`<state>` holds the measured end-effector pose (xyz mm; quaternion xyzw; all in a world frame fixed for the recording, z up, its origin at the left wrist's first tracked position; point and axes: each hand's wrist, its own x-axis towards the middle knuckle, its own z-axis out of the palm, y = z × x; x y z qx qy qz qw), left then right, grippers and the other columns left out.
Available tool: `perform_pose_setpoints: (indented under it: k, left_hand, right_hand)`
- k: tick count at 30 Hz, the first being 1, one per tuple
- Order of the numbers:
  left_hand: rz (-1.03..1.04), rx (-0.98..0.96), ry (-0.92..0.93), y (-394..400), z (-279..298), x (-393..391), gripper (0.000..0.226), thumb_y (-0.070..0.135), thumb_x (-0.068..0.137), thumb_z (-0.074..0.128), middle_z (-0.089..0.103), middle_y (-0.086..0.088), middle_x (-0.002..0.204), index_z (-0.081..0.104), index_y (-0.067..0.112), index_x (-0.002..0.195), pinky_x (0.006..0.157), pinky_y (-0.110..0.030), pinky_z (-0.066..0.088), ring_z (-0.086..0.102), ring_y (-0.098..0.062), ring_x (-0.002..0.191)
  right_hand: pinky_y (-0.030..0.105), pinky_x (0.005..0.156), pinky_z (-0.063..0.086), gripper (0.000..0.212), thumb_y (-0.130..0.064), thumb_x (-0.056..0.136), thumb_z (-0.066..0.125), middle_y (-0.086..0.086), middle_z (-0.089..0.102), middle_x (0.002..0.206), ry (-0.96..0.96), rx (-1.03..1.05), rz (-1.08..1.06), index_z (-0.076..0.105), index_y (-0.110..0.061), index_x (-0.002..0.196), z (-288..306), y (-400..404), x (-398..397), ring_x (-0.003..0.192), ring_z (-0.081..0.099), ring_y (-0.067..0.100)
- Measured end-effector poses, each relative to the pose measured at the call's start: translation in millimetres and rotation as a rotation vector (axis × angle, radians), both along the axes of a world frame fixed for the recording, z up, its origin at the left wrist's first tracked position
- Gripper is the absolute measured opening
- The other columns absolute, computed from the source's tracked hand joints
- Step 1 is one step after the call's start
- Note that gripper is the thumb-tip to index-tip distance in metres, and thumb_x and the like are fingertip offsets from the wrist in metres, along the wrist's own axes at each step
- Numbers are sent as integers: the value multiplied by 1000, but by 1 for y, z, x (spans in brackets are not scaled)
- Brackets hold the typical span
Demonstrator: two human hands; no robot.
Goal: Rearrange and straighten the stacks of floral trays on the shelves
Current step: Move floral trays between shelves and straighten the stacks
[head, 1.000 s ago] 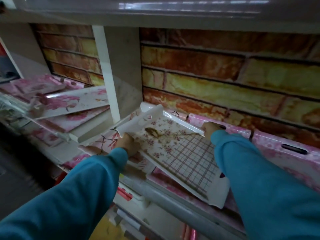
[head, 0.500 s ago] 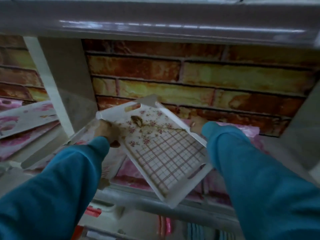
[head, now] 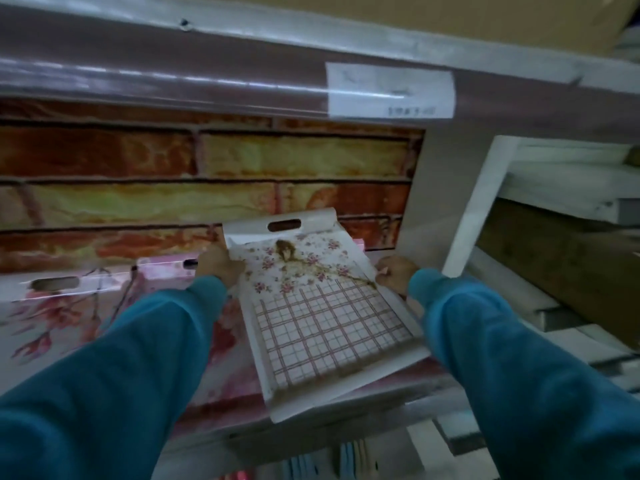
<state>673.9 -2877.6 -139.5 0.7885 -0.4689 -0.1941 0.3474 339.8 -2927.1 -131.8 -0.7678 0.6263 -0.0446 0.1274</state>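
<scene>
Both hands grip one tray [head: 322, 317] by its long side rims — the left hand [head: 218, 266] curled over the left rim near the far end, the right hand [head: 394, 274] closed on the right rim opposite it. Both arms wear teal sleeves [head: 114, 368] that reach in from the bottom corners of the view.

The tray is white, with small pink flowers and a brown figure printed at its far end and a pink-and-brown check pattern over the rest. A slot handle [head: 284, 225] is cut into its raised far rim. It is tilted, far end up near the back of the shelf, near end jutting past the shelf's front edge [head: 311, 431].

Under and left of it lie pink floral trays [head: 69, 306], flat on the shelf, the nearest with a slot handle of its own facing the back wall. That back wall [head: 173, 174] is printed like red and yellow brick. A white upright panel [head: 478, 209] closes the compartment just right of the held tray; beyond it sit pale and dark boards, too blurred to name. The shelf above carries a paper label [head: 389, 90] on its front edge — the writing cannot be read.
</scene>
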Motion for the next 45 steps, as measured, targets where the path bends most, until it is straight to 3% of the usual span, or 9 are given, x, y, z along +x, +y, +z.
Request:
perform_pose_setpoints:
  k: [9,12,19,25,30,34,37,39,45]
  left_hand:
    - [-66,102,-194,-39,-29,-56,40,16,91,56,60,-21,126,51,0,127,85,-36,45,57,-37,117]
    - [-68,127,-279,-46,-38,-58,35,16,89,54,64,-19,119,56,1,120,73,-32,42,60,-36,109]
    - [-57,154,-266,-58,-56,-58,31,9,88,51,61,-23,121,55,-3,116,84,-41,49,57,-41,112]
    - [-101,179,-373,-63,-60,-62,35,12,90,49,54,-22,126,52,-1,123,86,-41,49,56,-40,113]
    - [-139,246,-579,-61,-63,-64,35,18,90,49,53,-15,125,53,6,122,88,-41,49,57,-35,111]
    - [-141,254,-647,-58,-63,-65,32,17,89,50,58,-14,121,57,7,119,90,-40,50,58,-32,110]
    - [-110,224,-486,-50,-58,-58,34,21,93,45,59,-15,123,56,5,121,91,-42,50,59,-34,111]
    - [-101,213,-450,-42,-52,-50,35,25,95,41,59,-16,126,55,6,121,93,-42,48,57,-35,114]
    - [-8,212,-483,10,-31,1,43,28,92,48,59,-18,129,54,7,128,99,-43,49,57,-35,119]
  right_hand:
    - [38,98,48,37,-29,93,48,12,58,128,20,119,-68,57,-12,125,-29,-5,-51,114,57,30]
    - [37,92,48,40,-29,93,47,11,56,131,14,158,-67,53,-14,130,-38,-9,-55,114,57,30]
    - [36,97,45,39,-29,96,42,14,55,132,62,156,-27,52,-10,129,-56,-18,-53,116,56,31]
    - [39,77,56,33,-30,96,41,15,61,115,99,169,14,51,-9,119,-58,-20,-52,97,64,30]
    - [32,65,47,34,-29,96,40,16,60,117,125,158,46,49,-7,121,-59,-22,-51,96,63,31]
    - [28,52,48,36,-31,94,42,16,60,116,178,181,37,50,-8,121,-55,-26,-50,73,59,23]
    - [37,84,52,39,-31,94,43,18,58,124,233,129,55,51,-6,123,-46,-29,-42,101,61,32]
    - [39,95,47,41,-31,94,44,17,55,129,188,58,77,49,-7,127,-36,-32,-32,113,56,34]
    - [27,91,44,34,-27,94,48,12,61,128,-17,-32,278,56,-12,124,-6,-27,47,114,58,29]
